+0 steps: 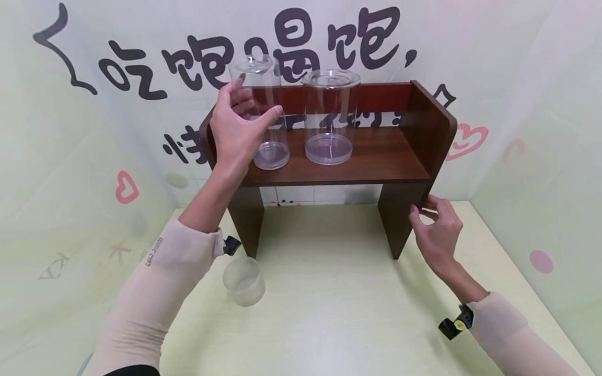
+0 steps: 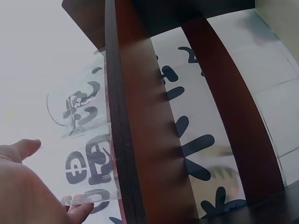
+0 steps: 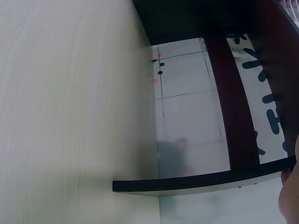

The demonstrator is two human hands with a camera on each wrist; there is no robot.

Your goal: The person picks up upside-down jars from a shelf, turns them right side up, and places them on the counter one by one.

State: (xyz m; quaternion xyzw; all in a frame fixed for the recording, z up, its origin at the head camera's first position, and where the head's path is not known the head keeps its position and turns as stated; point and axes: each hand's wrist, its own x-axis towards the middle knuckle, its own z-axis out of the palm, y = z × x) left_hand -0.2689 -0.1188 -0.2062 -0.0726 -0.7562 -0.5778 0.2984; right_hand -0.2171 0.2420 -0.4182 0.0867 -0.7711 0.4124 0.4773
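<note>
A tall clear plastic jar (image 1: 268, 78) stands at the left end of a dark wooden shelf (image 1: 376, 156). My left hand (image 1: 254, 104) is raised in front of it with fingers and thumb spread, close to its wall but not closed round it. In the left wrist view the same jar (image 2: 84, 107) shows past the shelf's edge (image 2: 140, 116), with my left hand (image 2: 53, 177) spread below it. A wider clear jar (image 1: 331, 115) stands mid-shelf. My right hand (image 1: 425, 209) rests with loosely bent fingers (image 3: 289, 200) against the shelf's right leg (image 3: 196, 182).
A small frosted plastic cup (image 1: 243, 282) sits on the pale green table (image 1: 338, 303) by the shelf's left leg, under my left forearm. Printed backdrop walls close in behind and on both sides. The shelf's right half is bare wood.
</note>
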